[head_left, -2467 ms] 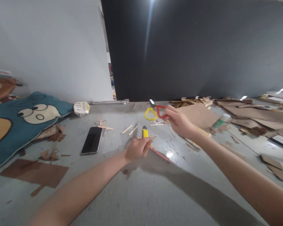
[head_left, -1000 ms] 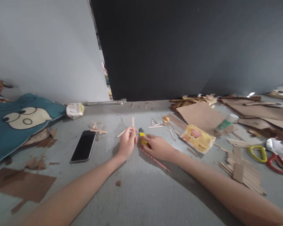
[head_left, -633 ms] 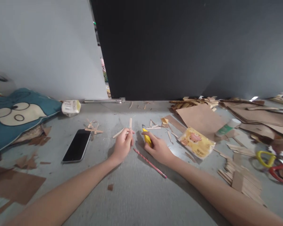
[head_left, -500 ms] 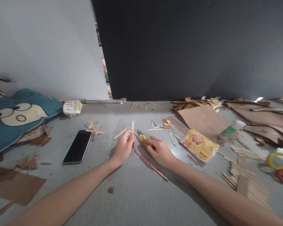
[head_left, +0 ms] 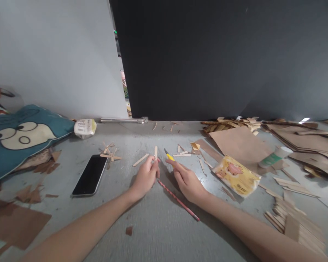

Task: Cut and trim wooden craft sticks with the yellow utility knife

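My left hand (head_left: 145, 179) is closed, pinching a small wooden craft stick (head_left: 155, 151) that stands upright between thumb and fingers. A hand's width to the right, my right hand (head_left: 188, 181) curls round a yellow utility knife (head_left: 169, 157), its dark tip pointing forward and to the left. Most of the knife's handle is hidden under the fingers. A red-and-white patterned pencil (head_left: 179, 201) lies on the table between my forearms, one end near my left fingers. Just beyond the left hand lies another craft stick (head_left: 140, 160).
A phone (head_left: 90, 175) and crossed stick pieces (head_left: 112, 154) lie to the left, near a blue cushion (head_left: 43, 127). On the right are a yellow tissue pack (head_left: 237, 176), a glue stick (head_left: 274, 157), brown cardboard (head_left: 239, 143) and stacked craft sticks (head_left: 303, 233). A dark panel (head_left: 221, 62) rises behind.
My right hand and the knife have shifted slightly right, away from the left hand. The left hand still pinches the stick. The whole view has tilted a little.
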`<state>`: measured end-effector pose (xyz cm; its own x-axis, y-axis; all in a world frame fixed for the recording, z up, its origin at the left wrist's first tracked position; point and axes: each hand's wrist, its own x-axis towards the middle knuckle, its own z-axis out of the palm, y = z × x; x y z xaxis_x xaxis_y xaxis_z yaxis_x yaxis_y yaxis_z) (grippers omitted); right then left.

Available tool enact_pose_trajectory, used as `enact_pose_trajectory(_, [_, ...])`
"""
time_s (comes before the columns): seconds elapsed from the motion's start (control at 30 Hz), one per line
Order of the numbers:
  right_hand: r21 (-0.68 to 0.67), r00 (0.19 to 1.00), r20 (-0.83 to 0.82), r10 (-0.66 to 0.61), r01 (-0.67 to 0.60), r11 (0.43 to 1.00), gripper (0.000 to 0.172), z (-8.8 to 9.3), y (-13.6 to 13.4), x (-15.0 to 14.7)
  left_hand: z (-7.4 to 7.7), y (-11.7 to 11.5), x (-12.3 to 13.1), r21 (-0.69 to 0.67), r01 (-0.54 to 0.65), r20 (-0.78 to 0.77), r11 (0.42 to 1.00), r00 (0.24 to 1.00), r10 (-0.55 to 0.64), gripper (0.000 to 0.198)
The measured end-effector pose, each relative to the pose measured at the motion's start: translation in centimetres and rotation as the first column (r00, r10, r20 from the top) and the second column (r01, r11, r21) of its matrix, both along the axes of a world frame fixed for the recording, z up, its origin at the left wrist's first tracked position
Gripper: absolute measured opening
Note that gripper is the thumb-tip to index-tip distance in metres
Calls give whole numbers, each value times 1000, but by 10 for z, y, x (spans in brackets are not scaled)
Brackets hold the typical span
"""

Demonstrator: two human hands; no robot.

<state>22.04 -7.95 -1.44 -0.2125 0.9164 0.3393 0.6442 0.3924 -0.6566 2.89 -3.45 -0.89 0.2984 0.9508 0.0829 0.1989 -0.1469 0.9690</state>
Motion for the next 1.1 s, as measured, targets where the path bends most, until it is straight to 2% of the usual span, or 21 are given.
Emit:
enact_pose_trajectory(0.1, [74,993,-120,-2,11,997,44,-4,-2,5,-1,0,0,-31,3,-12,1000,1000,-4,36])
enact_pose_trajectory(0.2, [148,982,-172,73,-47,988,46,-7,-7,8,-2,0,-1,-51,-7,-14,999,1000,6,36])
enact_pose_trajectory(0.27, [177,979,-156,129,-101,979,47,-8,-9,6,-2,0,-2,-11,-4,-18,1000,1000,4,36])
enact_pose_trajectory(0.37, [117,993,-61,105,-98,988,50,-10,-9,1,-1,-1,-3,40,1,-46,999,999,1,34])
enact_pose_trajectory(0.5, [77,1000,1,26,-26,997,29,-12,-6,-4,-1,-1,-1,7,19,-91,1000,996,-18,31])
enact_pose_trajectory(0.57, [136,999,-42,6,0,991,23,-12,-5,-2,0,-1,0,3,30,-88,1000,996,-29,31])
enact_pose_trajectory(0.73, [315,987,-152,-43,90,945,22,-11,-10,0,1,-2,0,-7,36,-109,999,993,-36,35])
enact_pose_trajectory(0.83, [395,991,-130,21,33,918,19,-8,-16,-1,0,-3,0,1,59,-111,998,992,-59,37])
enact_pose_trajectory(0.93, [436,990,-112,84,-27,900,21,-6,-19,-3,0,-4,0,18,84,-114,996,990,-81,38])
enact_pose_trajectory(1.1, [374,990,-138,39,15,927,36,-7,-18,-4,2,-6,-1,74,100,-174,992,981,-86,38])
